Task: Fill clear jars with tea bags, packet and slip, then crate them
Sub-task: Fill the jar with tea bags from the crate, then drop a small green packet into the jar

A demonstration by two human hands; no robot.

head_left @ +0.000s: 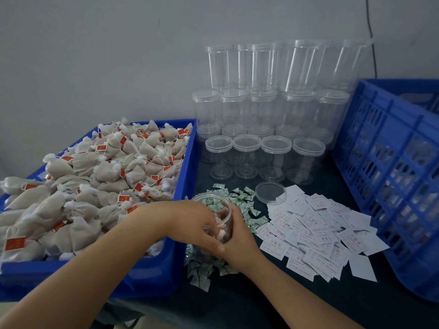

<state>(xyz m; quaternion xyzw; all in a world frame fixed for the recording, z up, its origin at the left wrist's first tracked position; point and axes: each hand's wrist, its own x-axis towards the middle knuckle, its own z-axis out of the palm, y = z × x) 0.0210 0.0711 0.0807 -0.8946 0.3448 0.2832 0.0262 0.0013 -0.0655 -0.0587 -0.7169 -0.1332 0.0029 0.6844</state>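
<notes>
Both my hands on one open clear jar (222, 217), tilted, mouth facing away from me, held over the green-and-white packets (247, 205) at front centre of the dark surface (261, 305). My left hand (192, 222) comes across from the left, fingers (209, 238) curled over the jar's near side, closed on it; whether they reach into the mouth I can't tell. My right hand (240, 238) wraps the jar's right side from below, fingers closed round the wall, mostly hidden behind it. Something white and pinkish sits inside the jar, blurred, can't say what. The jar's loose lid (270, 193) lies flat just beyond the packets, touching the edge of the white slips (318, 233) with red print, which are spread in a heap to the right. More packets lie under my wrists toward the near edge. Left: blue tray (164, 269) piled with tea bags (95, 181), beige pouches with red tags on strings. Behind, against the wall: empty lidded jars (268, 115) stacked in tiers, the front row of four standing on the surface. Far right: blue slatted crate (392, 186), tilted, its side toward the slips; contents behind the slats too unclear to call
</notes>
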